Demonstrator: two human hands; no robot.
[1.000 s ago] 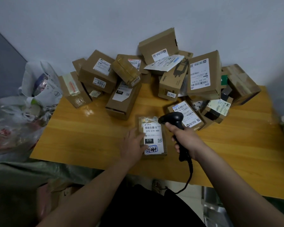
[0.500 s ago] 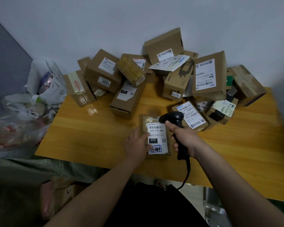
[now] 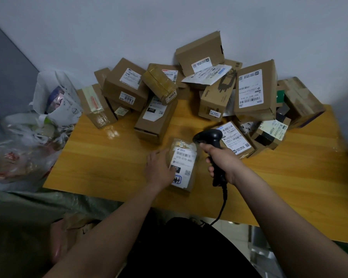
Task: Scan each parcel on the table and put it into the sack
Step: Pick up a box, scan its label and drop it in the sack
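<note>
Since a moment ago our left hand (image 3: 161,169) slid further onto the small parcel (image 3: 184,164) near the table (image 3: 109,167) front, fingers flat; right hand (image 3: 222,160) grips the scanner (image 3: 211,141); whole pile (image 3: 199,93) still unsacked.

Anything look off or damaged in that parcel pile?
One oddity: a white label sheet at the back of the pile is peeling loose, lying curled across the box with black print rather than stuck flat. The parcels are heaped at tilted angles against the wall, but no box looks crushed or torn open, and nothing is spilled.
</note>
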